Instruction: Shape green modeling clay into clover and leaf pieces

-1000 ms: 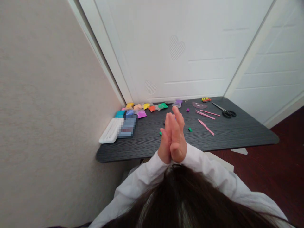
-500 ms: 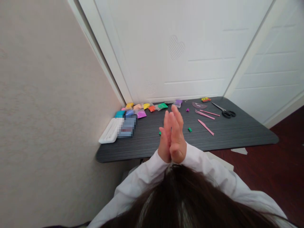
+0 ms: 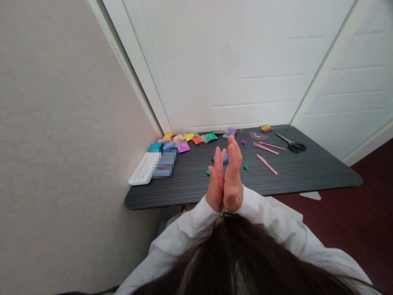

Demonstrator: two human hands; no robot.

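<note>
My left hand and my right hand are raised above the near side of the dark table, palms facing and lower palms pressed together. The fingers of both are stretched out, with a gap between the fingertips. Whether anything small lies between the palms is hidden. Behind the fingers, a round blue piece with a dark part at its edge is partly covered. A bit of green clay peeks out beside my left hand, and another green piece lies right of my right hand. Farther back sits a small purple piece.
Coloured clay packets, including a green packet, line the back left. A white case lies near the left wall. On the right are a pink knife tool, pink tweezers, scissors and a clear plate.
My fingertips have parted and my right hand has shifted slightly to the right. More of the blue piece shows between the fingers. The things on the table stay in place.
</note>
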